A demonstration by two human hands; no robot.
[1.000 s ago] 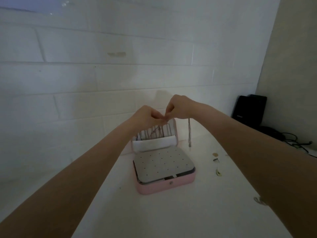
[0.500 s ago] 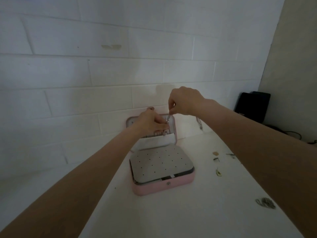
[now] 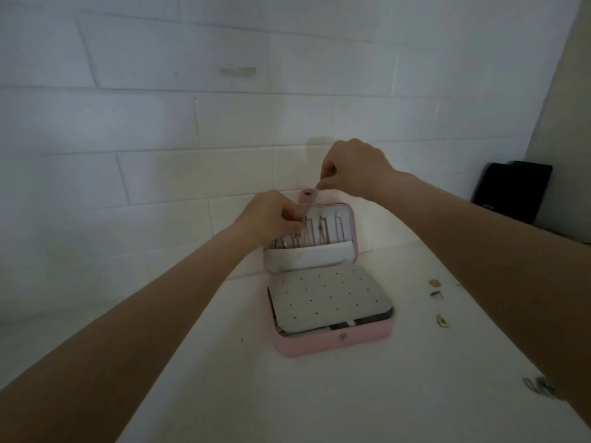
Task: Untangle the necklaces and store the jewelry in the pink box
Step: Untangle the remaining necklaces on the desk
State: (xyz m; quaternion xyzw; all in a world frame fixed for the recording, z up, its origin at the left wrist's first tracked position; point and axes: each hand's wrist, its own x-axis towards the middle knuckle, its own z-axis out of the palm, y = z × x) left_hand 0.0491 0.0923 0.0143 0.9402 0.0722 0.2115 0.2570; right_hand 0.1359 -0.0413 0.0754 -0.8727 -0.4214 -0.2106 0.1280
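Note:
The pink box (image 3: 332, 342) lies open on the white table, its lid (image 3: 350, 225) standing upright against the wall. Several thin necklaces (image 3: 319, 233) hang in the lid above a white pocket (image 3: 307, 255). A grey perforated panel (image 3: 329, 297) covers the base. My left hand (image 3: 271, 215) pinches a thin chain (image 3: 308, 207) in front of the lid's upper left. My right hand (image 3: 355, 169) pinches the same chain's upper end just above the lid's pink snap tab (image 3: 307, 195). The chain runs taut between both hands.
Small jewelry pieces (image 3: 436, 294) and another (image 3: 443, 320) lie on the table right of the box. A tangled chain (image 3: 540, 386) sits at the right, partly behind my forearm. A black device (image 3: 511, 190) stands in the far right corner. A white brick wall (image 3: 160, 123) backs the table.
Both hands have come down and closer to the lid. The chain that dangled from my right hand is now stretched short between the two hands at the lid's top.

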